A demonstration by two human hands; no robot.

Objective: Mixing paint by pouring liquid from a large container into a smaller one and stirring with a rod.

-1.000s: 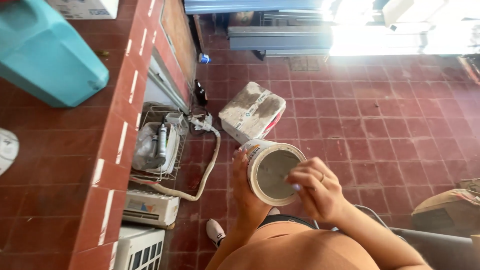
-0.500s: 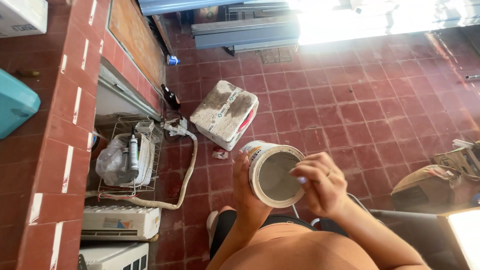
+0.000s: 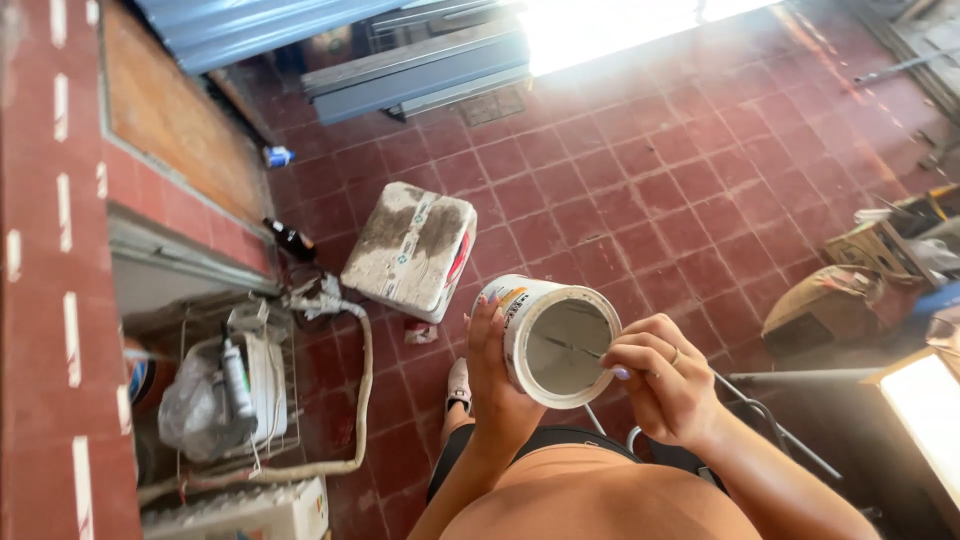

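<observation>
Over the tiled floor (image 3: 640, 190) I see the can (image 3: 550, 340) held tilted, its mouth open toward me and the right hand (image 3: 665, 385). The left hand (image 3: 495, 385) wraps its far side; the right pinches a thin stick (image 3: 572, 347) reaching leftward into the can.

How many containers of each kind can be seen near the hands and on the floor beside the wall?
White paint can, held by left hand, right hand at its mouth: 1
Dirty white box: 1
Dark bottle: 1
Small blue-white container: 1
Total: 4
</observation>
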